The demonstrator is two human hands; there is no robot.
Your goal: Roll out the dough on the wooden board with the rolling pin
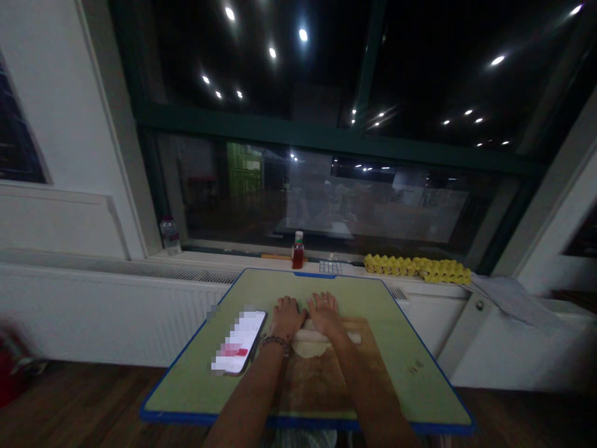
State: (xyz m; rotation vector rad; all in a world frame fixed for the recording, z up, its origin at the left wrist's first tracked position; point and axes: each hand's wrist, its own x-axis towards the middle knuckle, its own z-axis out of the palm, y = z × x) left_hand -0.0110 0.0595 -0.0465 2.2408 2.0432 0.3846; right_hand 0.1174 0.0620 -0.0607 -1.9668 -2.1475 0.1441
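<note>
My left hand (286,318) lies palm down at the far left of a wooden board (321,386), its fingers extended forward. Beside it, my right hand (325,312) is also palm down, fingers stretched past the board's far edge. A pale cylinder that looks like a rolling pin (354,336) runs crosswise under my right wrist, its left end close to my left palm. Whether either palm presses on it is hidden. Just nearer to me, a flat pale piece of dough (308,351) lies on the board.
A lit phone (240,342) lies left of the board on the green, blue-edged table (405,386). On the sill behind stand a red sauce bottle (297,252) and a clear plastic bottle (170,236). Yellow egg trays (415,267) and papers (508,295) are at the right.
</note>
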